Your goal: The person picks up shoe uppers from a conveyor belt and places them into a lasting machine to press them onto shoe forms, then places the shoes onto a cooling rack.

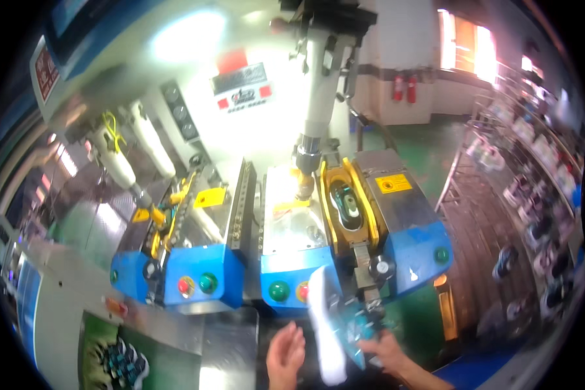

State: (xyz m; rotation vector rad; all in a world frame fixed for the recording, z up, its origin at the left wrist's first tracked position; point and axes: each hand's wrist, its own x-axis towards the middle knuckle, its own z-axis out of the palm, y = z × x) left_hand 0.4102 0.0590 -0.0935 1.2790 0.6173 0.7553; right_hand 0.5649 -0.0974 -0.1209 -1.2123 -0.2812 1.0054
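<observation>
My right hand (389, 354) is closed around a teal and dark shoe (359, 325), just in front of the machine. The shoe is tilted on its side, and its white sole (327, 335) faces left. Close to that sole, my left hand (286, 354) is raised with its palm turned toward the shoe. Its fingers are loosely stretched, and nothing is in it. Beyond my hands, another dark and teal shoe (348, 207) sits upright between the yellow side pads (369, 201) of the machine's right station.
Blue housings carry green (279, 291) and red buttons (184, 285). A press cylinder (315, 97) hangs over the right station. More yellow clamps (166, 221) stand at the left station. Several shoes (123, 364) lie at lower left, and a shoe rack (533, 188) runs along the right.
</observation>
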